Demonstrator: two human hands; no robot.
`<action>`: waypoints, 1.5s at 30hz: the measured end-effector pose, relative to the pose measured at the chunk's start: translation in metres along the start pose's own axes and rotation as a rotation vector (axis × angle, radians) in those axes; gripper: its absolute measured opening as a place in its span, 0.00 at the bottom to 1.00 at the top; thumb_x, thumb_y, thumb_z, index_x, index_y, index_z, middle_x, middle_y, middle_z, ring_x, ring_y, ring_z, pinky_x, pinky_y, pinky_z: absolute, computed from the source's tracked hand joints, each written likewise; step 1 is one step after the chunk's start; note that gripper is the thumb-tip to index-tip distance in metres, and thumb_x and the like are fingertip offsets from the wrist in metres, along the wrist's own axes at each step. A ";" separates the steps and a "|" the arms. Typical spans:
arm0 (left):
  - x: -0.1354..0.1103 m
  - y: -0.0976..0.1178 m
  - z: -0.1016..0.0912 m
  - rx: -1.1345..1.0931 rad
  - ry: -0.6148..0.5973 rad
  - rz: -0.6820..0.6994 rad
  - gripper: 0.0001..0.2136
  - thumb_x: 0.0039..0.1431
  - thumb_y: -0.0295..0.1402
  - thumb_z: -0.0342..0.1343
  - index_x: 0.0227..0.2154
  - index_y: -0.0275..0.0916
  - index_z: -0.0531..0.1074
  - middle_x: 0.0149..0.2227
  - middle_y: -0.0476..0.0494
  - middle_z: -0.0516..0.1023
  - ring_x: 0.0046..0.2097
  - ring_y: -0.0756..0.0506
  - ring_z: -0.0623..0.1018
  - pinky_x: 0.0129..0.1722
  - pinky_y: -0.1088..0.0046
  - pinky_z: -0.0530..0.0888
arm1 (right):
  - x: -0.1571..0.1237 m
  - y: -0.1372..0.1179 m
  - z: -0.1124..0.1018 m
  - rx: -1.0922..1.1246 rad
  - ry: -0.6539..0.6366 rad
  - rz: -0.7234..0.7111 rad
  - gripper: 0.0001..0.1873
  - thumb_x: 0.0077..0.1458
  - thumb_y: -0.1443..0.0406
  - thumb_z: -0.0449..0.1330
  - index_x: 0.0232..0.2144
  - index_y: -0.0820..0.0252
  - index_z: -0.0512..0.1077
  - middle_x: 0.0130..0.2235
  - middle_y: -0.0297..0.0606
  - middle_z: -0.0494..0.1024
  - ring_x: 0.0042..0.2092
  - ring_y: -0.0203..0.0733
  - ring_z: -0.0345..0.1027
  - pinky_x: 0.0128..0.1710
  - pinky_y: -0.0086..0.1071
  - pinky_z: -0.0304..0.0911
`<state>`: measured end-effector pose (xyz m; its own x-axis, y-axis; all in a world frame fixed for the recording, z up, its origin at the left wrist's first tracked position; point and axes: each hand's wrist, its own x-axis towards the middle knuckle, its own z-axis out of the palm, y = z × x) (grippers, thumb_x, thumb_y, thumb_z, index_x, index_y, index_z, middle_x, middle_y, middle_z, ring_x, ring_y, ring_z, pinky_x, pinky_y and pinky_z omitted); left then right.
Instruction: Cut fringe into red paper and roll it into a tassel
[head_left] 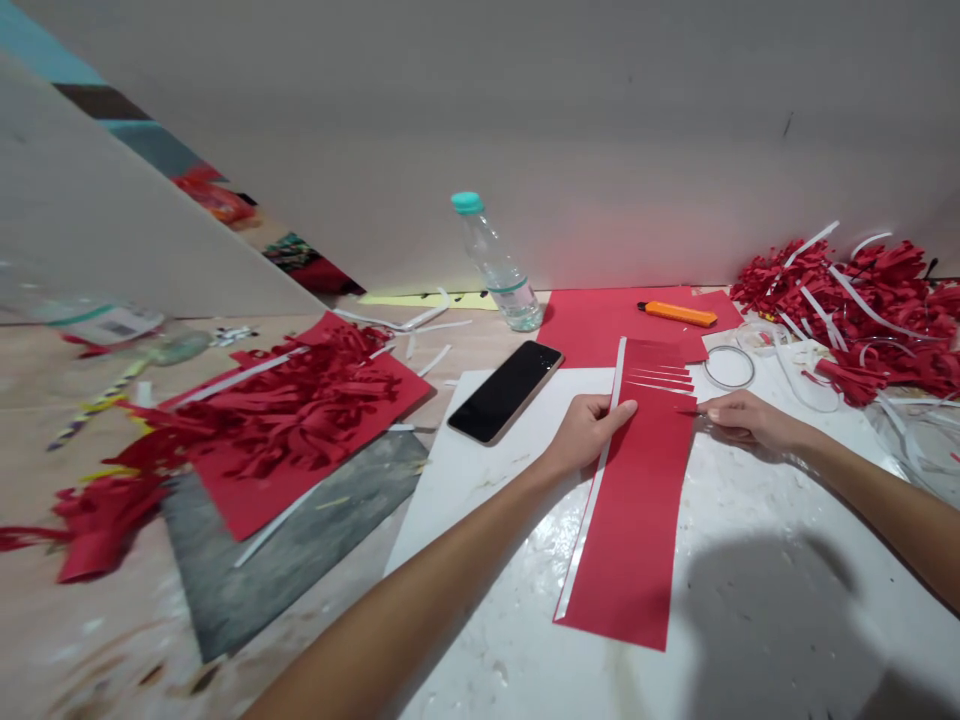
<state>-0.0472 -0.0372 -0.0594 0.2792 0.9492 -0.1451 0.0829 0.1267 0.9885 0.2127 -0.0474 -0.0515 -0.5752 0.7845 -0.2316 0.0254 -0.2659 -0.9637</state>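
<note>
A long red paper strip (637,500) with a white band along its left edge lies on the white board (525,640). Its far end is slit into several thin fringes. My left hand (589,430) presses on the strip's left edge, fingers closed over it. My right hand (739,418) sits at the strip's right edge, fingers pinched on a thin tool whose tip touches the paper; I cannot make out what the tool is.
A black phone (506,391) lies left of the strip. A plastic bottle (499,265), an orange utility knife (677,313) on red paper, a tape ring (728,366), and heaps of red fringe at left (300,410) and right (877,320) surround the board.
</note>
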 end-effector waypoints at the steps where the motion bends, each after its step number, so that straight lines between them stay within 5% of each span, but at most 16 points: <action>1: 0.000 -0.001 0.000 -0.020 -0.004 -0.013 0.24 0.44 0.54 0.62 0.18 0.34 0.68 0.17 0.48 0.66 0.24 0.49 0.69 0.22 0.75 0.64 | 0.000 -0.001 0.000 -0.008 -0.001 0.013 0.17 0.56 0.55 0.60 0.25 0.62 0.67 0.17 0.22 0.50 0.19 0.29 0.38 0.18 0.28 0.33; 22: -0.001 -0.004 -0.003 0.020 0.008 0.005 0.22 0.47 0.51 0.62 0.20 0.33 0.72 0.20 0.45 0.72 0.25 0.47 0.72 0.23 0.74 0.67 | 0.006 -0.002 -0.003 0.018 -0.031 0.023 0.21 0.57 0.55 0.60 0.21 0.59 0.58 0.17 0.22 0.49 0.18 0.27 0.37 0.16 0.28 0.32; 40: 0.000 0.000 0.001 0.257 0.063 0.135 0.23 0.51 0.49 0.58 0.14 0.36 0.62 0.15 0.52 0.60 0.21 0.53 0.61 0.21 0.76 0.57 | -0.001 0.002 0.001 -0.013 0.014 -0.032 0.22 0.58 0.57 0.59 0.19 0.58 0.55 0.17 0.23 0.50 0.18 0.28 0.39 0.16 0.28 0.33; 45: -0.002 -0.002 0.004 0.136 0.041 0.077 0.22 0.50 0.51 0.60 0.20 0.34 0.72 0.20 0.46 0.72 0.24 0.48 0.71 0.24 0.74 0.66 | -0.001 0.003 -0.002 0.006 0.001 -0.008 0.21 0.59 0.56 0.59 0.21 0.58 0.57 0.17 0.22 0.48 0.18 0.28 0.36 0.16 0.28 0.31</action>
<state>-0.0437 -0.0406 -0.0611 0.2509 0.9658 -0.0648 0.1921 0.0160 0.9813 0.2146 -0.0477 -0.0548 -0.5746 0.7872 -0.2240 0.0159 -0.2630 -0.9647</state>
